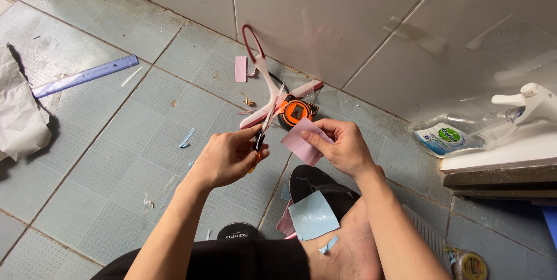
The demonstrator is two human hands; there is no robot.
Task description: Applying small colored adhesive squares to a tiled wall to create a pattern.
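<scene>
While I sit on the tiled floor (104, 158) with my knee drawn up, my left hand (229, 155) is clenched around the orange handles of a pair of scissors (264, 132), blades pointing up and away from me. My right hand (342, 146) pinches a pink paper piece (301, 141) between thumb and fingers, held in the air just beside the blades. I cannot tell whether the blades have bitten into the edge or only stand next to it.

Work done, judged from the litter: a light blue paper square (313, 216) rests on my leg, a further pink piece (285, 223) pokes out just under it, and a thin blue offcut (328, 245) lies below. Blue slivers (187, 138) sit on the tiles to my left, and a small pink rectangle (240, 69) lies near the wall. So several pieces look already cut; the pink one in hand appears to be mid-trim, its outline uneven.

Around me: an orange tape measure (295, 111) sits just beyond my hands, touching a red-and-white squeegee (264, 77) that lies on the floor by the wall. A blue ruler (86, 76) lies well apart to the left, near crumpled white paper (17, 112). A clear refill pouch (447, 138) rests near a white ledge (499, 155) on the right.
</scene>
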